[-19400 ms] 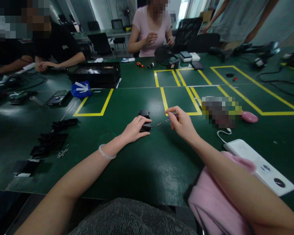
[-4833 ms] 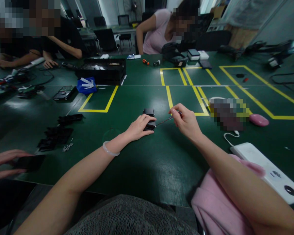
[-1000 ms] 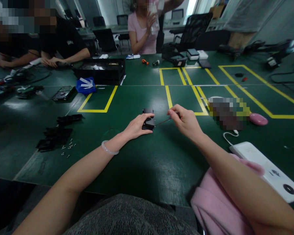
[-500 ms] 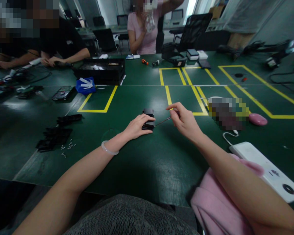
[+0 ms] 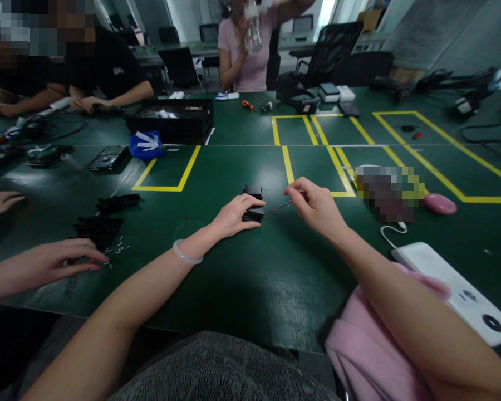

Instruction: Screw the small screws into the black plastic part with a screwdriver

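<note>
On the green table [image 5: 217,278] lies a small black part [image 5: 253,192], partly covered by fingers. My left hand [image 5: 234,216] is closed around its near portion and holds it against the tabletop. A thin screwdriver [image 5: 279,209] reaches from the right, its tip at the right side of the black part. Its handle is pinched in my right hand [image 5: 313,203], mostly hidden by the fingers.
At left, a co-worker's hand [image 5: 73,259] is beside small screws [image 5: 119,246] and black parts [image 5: 98,229]. A black bin [image 5: 171,125] and a blue bag [image 5: 145,146] stand farther back. To the right are a white power strip [image 5: 446,278], a pink mouse [image 5: 440,204] and pink cloth [image 5: 354,334].
A co-worker's hand has come in from the left to the screws, and another shows farther in behind it. My right hand's fingers have shifted slightly on the screwdriver; my left hand stays put.
</note>
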### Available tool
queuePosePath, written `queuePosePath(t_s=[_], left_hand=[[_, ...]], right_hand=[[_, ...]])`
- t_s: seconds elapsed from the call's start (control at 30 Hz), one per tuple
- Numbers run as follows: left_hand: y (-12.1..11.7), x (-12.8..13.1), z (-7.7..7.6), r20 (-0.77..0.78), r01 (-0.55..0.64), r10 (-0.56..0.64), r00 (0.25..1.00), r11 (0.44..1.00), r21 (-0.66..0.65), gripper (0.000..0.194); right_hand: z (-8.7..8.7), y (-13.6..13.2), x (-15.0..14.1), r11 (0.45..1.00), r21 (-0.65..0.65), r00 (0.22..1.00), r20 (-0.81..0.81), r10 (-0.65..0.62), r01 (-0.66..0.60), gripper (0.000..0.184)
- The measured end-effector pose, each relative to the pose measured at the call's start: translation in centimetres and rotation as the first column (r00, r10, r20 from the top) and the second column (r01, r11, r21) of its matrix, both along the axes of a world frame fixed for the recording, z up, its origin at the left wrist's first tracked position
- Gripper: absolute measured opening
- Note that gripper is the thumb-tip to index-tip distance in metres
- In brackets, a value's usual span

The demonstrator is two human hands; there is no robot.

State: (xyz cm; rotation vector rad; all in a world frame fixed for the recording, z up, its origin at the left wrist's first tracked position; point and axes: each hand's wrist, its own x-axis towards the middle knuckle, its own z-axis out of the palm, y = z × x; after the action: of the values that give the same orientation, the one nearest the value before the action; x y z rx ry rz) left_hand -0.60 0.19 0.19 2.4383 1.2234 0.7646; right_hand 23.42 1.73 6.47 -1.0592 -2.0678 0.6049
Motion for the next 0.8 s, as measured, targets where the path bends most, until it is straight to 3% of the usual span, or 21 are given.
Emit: queuePosePath(t_s=[0.8], left_hand=[[-0.08, 0.06, 0.20, -0.008, -0.015, 0.015, 1.000, 1.000, -0.025, 0.049]], right_hand=[[0.14, -0.01, 0.00, 1.000, 0.012, 1.000, 0.012, 0.010, -0.010, 0.016]])
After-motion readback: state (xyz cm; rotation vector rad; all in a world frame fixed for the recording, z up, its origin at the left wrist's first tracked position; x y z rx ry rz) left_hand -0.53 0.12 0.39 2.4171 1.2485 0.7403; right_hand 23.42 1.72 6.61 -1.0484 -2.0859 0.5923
